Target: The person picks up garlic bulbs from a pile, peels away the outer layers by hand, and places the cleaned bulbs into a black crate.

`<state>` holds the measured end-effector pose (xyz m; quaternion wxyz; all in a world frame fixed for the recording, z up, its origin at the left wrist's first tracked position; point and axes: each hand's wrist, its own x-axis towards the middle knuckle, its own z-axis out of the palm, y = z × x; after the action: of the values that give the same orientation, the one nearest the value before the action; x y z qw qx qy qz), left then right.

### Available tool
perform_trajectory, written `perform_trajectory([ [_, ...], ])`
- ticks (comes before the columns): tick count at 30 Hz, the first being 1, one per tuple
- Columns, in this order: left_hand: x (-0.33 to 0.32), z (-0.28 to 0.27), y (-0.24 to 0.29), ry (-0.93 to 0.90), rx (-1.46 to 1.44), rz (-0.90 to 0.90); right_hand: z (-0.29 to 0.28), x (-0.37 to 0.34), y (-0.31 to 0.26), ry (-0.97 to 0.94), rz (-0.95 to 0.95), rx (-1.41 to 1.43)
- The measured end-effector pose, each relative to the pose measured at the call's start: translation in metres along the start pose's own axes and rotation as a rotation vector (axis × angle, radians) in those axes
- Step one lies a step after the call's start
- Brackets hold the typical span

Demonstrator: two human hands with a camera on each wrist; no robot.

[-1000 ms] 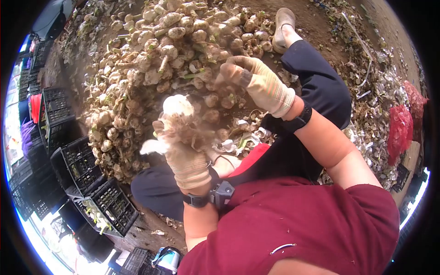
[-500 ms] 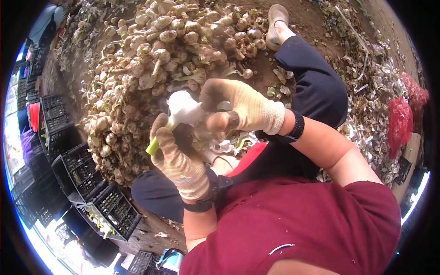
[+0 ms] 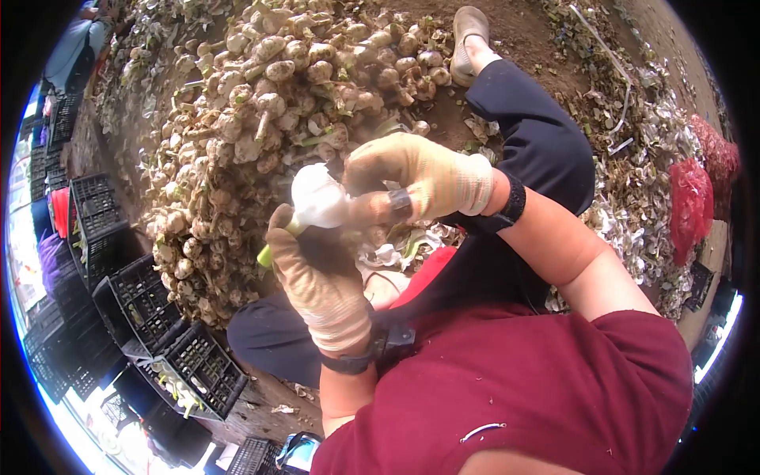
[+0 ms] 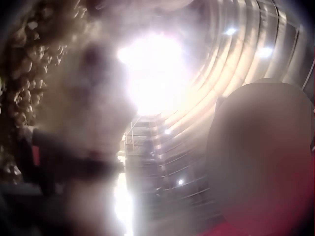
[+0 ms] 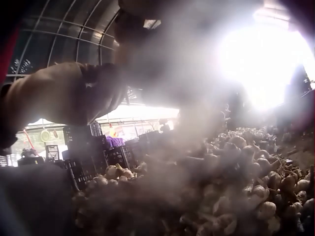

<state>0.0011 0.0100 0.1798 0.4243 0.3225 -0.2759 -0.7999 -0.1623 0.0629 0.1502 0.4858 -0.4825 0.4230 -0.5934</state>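
In the head view a white garlic bulb [image 3: 317, 195] with a short green stem [image 3: 277, 241] is between two gloved hands. The left hand [image 3: 321, 285] curls its fingers round the stem side of the bulb. At the bulb's other side the right hand [image 3: 427, 178] has bent fingers and thumb pinching it, the fingertips dirty brown. The right wrist view shows the gloved left hand [image 5: 74, 93] at the upper left, the bulb not clear there. The left wrist view is too blurred to tell the grip.
A large heap of unpeeled garlic [image 3: 229, 158] lies in front. Black crates [image 3: 202, 368] line the left side, one holding stemmed pieces. Loose skins [image 3: 657, 190] and a red net bag [image 3: 690, 210] are at the right. The person's bent legs [image 3: 538, 142] frame the work.
The left hand has turned up, revealing the bulb and its green stem. The right hand has moved down and left from above the heap to the bulb and now pinches it.
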Motion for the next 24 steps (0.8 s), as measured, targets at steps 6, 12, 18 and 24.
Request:
perform_trajectory([
  [6,0.012,-0.024,0.019,-0.054,-0.14,-0.15,-0.01,0.002,-0.004,0.332,-0.054,0.428],
  [12,0.019,-0.048,0.038,-0.421,0.337,0.195,0.001,-0.002,0.004,0.219,0.159,0.614],
  [18,0.02,-0.048,0.043,-0.482,0.044,0.007,0.03,0.001,-0.013,-0.243,0.216,0.482],
  [24,0.028,-0.048,0.027,-0.471,-0.257,-0.272,0.044,0.007,-0.008,-0.181,-0.175,-0.11],
])
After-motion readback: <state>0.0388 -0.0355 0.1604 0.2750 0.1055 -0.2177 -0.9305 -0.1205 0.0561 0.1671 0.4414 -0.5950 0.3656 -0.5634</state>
